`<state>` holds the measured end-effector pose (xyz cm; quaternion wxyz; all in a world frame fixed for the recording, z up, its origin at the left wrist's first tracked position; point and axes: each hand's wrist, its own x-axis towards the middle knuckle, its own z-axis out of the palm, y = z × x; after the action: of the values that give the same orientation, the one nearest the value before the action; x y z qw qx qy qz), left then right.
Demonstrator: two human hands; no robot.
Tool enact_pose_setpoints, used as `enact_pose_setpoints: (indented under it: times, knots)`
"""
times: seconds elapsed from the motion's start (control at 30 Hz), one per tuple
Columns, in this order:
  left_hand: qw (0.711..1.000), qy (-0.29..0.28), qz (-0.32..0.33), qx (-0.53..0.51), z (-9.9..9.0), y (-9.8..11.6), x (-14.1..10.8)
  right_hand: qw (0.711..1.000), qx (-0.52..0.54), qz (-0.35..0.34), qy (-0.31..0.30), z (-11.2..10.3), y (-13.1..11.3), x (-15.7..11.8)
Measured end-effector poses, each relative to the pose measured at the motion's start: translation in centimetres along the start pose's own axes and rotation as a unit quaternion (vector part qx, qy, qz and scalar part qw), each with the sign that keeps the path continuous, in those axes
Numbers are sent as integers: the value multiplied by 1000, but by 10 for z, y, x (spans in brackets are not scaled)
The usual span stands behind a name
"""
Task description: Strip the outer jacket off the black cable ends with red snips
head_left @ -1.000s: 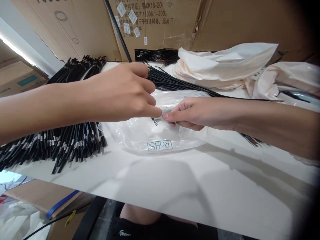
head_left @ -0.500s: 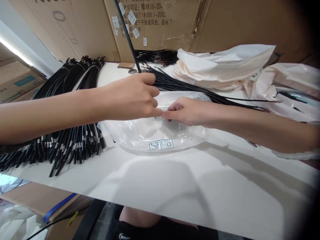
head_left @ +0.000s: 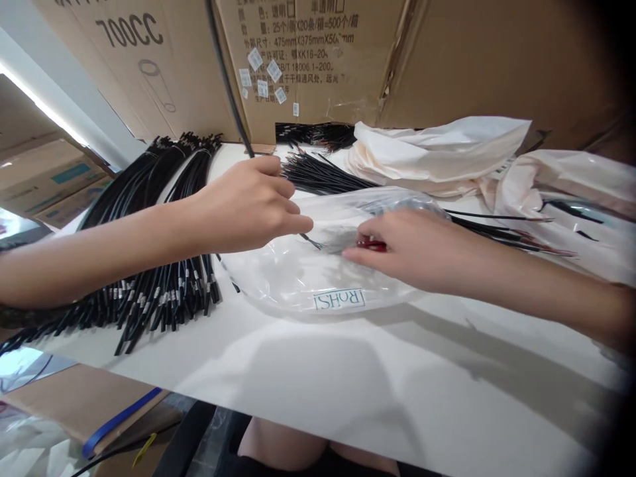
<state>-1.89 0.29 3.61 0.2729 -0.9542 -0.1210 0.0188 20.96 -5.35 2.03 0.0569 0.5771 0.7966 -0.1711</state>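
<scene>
My left hand (head_left: 258, 204) is closed around a black cable (head_left: 229, 89). The cable rises from the fist past the cartons, and its thin frayed wire end (head_left: 313, 242) sticks out below my index finger. My right hand (head_left: 405, 248), slightly blurred, is closed on a small red thing (head_left: 371, 246) that is mostly hidden by the fingers. A short gap separates it from the wire end. Under both hands lies a clear plastic bag (head_left: 293, 278) with a printed RoHS mark; what is inside it is hard to make out.
Bundles of black cables (head_left: 163, 265) lie on the left of the white table (head_left: 308, 371). More black cables (head_left: 328, 173) lie behind the bag. White plastic bags (head_left: 437, 149) are at the back right. Cardboard cartons (head_left: 318, 59) stand along the rear edge.
My right hand has moved right, away from my left fingertips, and the red thing in it now shows. The cable's frayed end has come into sight. The camera view has shifted slightly.
</scene>
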Motion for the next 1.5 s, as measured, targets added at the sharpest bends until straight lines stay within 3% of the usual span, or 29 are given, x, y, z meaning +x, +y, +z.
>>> enact_pose_setpoints:
  times: [0.1, 0.23, 0.37, 0.43, 0.53, 0.6, 0.67, 0.83, 1.03, 1.5]
  knots:
    - [997, 71, -30, -17, -2, 6, -20, 1000, -11, 28, 5, -4, 4, -14]
    - [982, 163, -81, -39, 0, 28, -40, 995, -18, 66, 73, -11, 6, -20]
    - [952, 203, -203, -104, 9, 52, -42, 985, 60, 21, 160, -16, -2, -15]
    - [930, 268, -221, -124, 14, 60, -40, 963, 153, -19, 222, -15, -8, -12]
    - [898, 337, -254, -121, 19, 67, -40, 893, 346, -108, 267, -5, -17, -7]
    - [908, 319, -243, -118, 22, 71, -42, 853, 436, -162, 238, 4, -22, -2]
    - [915, 304, -233, -129, 25, 75, -45, 830, 486, -184, 204, 14, -25, 2]
    - [878, 343, -275, -189, 33, 87, -48, 795, 526, -242, 183, 28, -29, 9]
    - [848, 322, -321, -271, 31, 97, -49, 797, 511, -264, 185, 34, -29, 14]
    - [753, 312, -398, -421, 32, 107, -49, 768, 590, -229, 99, 42, -30, 18]
